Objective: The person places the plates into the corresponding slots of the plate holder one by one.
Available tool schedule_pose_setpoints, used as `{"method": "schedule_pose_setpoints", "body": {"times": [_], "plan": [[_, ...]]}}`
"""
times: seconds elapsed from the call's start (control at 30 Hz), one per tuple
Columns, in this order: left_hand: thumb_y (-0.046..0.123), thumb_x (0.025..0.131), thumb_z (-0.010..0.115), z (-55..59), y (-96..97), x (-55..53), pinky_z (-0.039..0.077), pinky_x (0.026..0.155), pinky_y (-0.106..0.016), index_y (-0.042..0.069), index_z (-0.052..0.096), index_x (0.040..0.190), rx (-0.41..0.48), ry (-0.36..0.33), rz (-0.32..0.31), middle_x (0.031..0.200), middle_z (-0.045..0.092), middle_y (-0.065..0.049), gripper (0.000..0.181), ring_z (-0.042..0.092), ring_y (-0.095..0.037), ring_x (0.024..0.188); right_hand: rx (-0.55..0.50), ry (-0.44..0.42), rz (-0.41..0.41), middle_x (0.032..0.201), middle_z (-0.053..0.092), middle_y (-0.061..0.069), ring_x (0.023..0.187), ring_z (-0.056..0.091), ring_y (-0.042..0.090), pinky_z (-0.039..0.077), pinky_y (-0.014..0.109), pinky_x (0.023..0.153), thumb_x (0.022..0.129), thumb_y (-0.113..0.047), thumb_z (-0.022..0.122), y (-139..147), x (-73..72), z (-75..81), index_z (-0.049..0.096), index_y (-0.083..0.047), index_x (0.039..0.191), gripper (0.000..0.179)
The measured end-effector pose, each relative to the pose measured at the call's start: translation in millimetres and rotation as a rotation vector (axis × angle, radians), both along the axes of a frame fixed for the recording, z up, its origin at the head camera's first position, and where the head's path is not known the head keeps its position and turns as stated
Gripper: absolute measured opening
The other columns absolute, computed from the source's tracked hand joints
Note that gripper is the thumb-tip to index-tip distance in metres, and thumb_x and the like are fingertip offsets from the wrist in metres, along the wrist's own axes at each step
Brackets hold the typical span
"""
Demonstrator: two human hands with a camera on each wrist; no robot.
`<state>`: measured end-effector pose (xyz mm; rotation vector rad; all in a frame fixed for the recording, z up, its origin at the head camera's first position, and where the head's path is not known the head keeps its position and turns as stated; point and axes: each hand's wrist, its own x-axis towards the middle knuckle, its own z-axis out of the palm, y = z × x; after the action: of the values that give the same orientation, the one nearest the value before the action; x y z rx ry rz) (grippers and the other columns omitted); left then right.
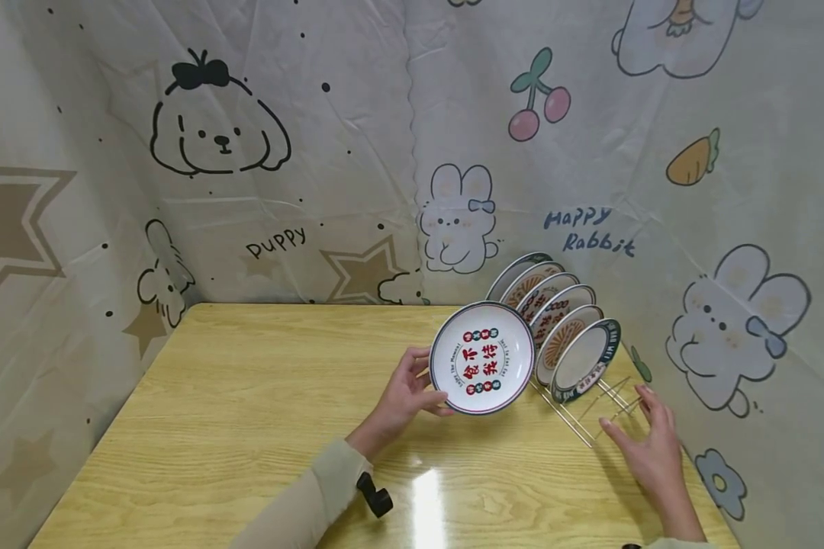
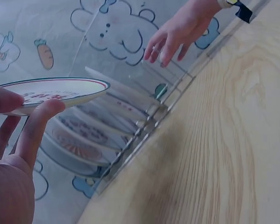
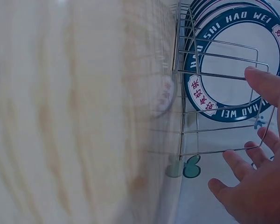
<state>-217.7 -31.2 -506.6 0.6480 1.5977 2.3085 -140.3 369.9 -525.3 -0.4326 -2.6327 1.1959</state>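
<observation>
My left hand grips the left edge of a white plate with red Chinese characters and a thin dark rim. The plate is raised and tilted, its printed face toward the head camera. To its right stands a wire plate rack with several plates upright in a row. The frontmost is a plate with a broad dark-green lettered rim. Beside the rack's near end is my right hand, its fingers spread and the thumb by the wires. Whether it touches them, I cannot tell.
A light wood-grain table extends to the left and front. A patterned cloth with cartoon animals hangs behind the table and along its right side, close to the rack. Black wrist gear sits at the left cuff.
</observation>
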Motion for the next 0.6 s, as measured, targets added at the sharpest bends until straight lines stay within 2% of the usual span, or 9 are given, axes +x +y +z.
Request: {"method": "schedule_pose_setpoints", "body": {"times": [0.23, 0.6], "plan": [[-0.016, 0.089, 0.065, 11.1, 18.0, 9.0, 0.067, 0.077, -0.045, 0.005, 0.034, 0.143, 0.037, 0.051, -0.065, 0.150, 0.043, -0.022, 0.066, 0.059, -0.024, 0.124, 0.000, -0.008, -0.006, 0.170, 0.014, 0.024, 0.150, 0.028, 0.054, 0.024, 0.079, 0.116, 0.093, -0.036, 0.078, -6, -1.1, 2.4, 0.016, -0.017, 0.167, 0.099], [-0.021, 0.087, 0.063, 15.2, 50.0, 13.3, 0.068, 0.077, -0.041, 0.001, 0.034, 0.143, 0.050, 0.067, -0.096, 0.151, 0.042, -0.025, 0.066, 0.058, -0.020, 0.122, 0.022, -0.009, 0.008, 0.165, 0.024, 0.025, 0.148, 0.033, 0.052, 0.028, 0.075, 0.117, 0.088, -0.027, 0.084, -25, -3.9, 3.4, 0.022, -0.012, 0.165, 0.100]]}}
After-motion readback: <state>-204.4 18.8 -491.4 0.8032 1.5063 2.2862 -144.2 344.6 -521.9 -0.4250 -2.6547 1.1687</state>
